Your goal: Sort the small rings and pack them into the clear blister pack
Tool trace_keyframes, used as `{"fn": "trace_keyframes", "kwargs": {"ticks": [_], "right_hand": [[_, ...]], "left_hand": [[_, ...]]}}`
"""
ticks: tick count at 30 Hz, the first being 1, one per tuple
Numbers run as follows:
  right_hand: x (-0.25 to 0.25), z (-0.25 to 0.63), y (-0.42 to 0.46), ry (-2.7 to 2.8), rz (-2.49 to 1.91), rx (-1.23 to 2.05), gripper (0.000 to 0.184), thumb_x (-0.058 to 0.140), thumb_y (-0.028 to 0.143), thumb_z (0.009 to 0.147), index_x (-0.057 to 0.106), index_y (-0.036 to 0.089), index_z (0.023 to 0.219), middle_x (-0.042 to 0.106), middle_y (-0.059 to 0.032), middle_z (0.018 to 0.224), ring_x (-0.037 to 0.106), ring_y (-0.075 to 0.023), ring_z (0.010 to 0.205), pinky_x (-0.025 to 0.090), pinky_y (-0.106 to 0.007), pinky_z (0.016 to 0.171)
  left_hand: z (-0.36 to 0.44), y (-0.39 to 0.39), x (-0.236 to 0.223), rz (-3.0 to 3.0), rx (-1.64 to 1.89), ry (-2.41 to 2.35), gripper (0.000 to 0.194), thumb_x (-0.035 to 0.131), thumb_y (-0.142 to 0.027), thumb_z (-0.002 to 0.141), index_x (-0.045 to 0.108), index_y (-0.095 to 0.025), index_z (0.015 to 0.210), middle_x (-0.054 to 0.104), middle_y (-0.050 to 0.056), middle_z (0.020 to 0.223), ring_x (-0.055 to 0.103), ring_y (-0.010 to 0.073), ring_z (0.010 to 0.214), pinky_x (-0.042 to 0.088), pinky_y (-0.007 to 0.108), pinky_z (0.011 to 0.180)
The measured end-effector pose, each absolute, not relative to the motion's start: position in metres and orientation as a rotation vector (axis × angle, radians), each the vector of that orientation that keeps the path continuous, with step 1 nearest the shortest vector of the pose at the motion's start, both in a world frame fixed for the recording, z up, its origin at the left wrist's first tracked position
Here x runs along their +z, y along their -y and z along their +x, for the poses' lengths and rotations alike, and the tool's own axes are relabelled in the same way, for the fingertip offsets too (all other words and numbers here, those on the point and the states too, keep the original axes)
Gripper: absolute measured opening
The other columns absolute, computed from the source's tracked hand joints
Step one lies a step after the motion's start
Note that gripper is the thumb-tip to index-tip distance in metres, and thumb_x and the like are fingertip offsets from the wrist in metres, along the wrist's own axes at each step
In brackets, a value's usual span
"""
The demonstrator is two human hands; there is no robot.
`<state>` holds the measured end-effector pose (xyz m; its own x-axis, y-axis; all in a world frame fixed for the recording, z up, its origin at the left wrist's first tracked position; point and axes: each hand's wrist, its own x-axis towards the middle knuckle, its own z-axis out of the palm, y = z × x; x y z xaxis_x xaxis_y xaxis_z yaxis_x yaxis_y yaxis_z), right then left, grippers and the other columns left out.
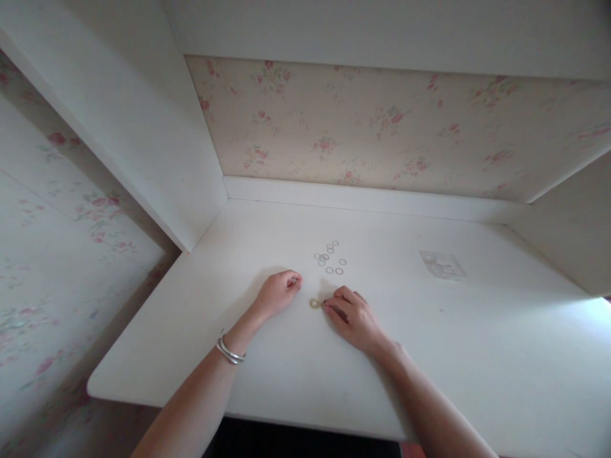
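Note:
A small yellowish ring [314, 304] lies flat on the white desk between my hands. My right hand [356, 320] rests just right of it, thumb and forefinger pinched on what looks like another small ring that touches the first; the fingers partly cover it. Left of the ring, my left hand [278, 293] is curled closed on its side against the desktop. Its fingertips press together, and whatever they hold is too small to name. Beyond both hands lies a loose group of several thin rings [330, 270], some overlapping.
A clear, crumpled plastic bag [443, 265] lies on the desk [482, 356] to the right. White panels [143, 127] rise at the left, and a low ledge [363, 196] runs along the back below floral wallpaper. The desk's rounded front corner is at lower left.

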<state>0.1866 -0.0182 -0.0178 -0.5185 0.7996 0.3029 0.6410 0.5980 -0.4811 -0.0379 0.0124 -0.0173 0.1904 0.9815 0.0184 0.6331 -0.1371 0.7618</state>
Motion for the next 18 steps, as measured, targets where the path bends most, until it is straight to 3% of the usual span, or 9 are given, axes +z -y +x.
{"fn": "trace_keyframes", "kwargs": {"ticks": [14,18], "right_hand": [[-0.0179,0.1871,0.0186,2.292,-1.135,0.448,0.022,0.045,0.026,0.089,0.067,0.023,0.094,0.057,-0.0051,0.088,0.055,-0.0144,0.076,0.045,-0.029,0.072],[-0.0225,0.1877,0.0184,2.190,-1.157,0.534,0.023,0.045,0.029,0.090,0.067,0.022,0.092,0.056,-0.0054,0.089,0.054,-0.0128,0.070,0.046,-0.027,0.065]], "left_hand": [[-0.0369,-0.0117,-0.0138,1.835,0.721,-1.531,0.027,0.045,-0.034,0.085,0.066,-0.020,0.093,0.070,0.004,0.091,0.064,0.0173,0.084,0.047,0.026,0.076],[-0.0372,-0.0127,-0.0160,1.837,0.722,-1.521,0.027,0.045,-0.034,0.085,0.066,-0.020,0.093,0.070,0.004,0.091,0.064,0.0174,0.084,0.048,0.026,0.075]]}}
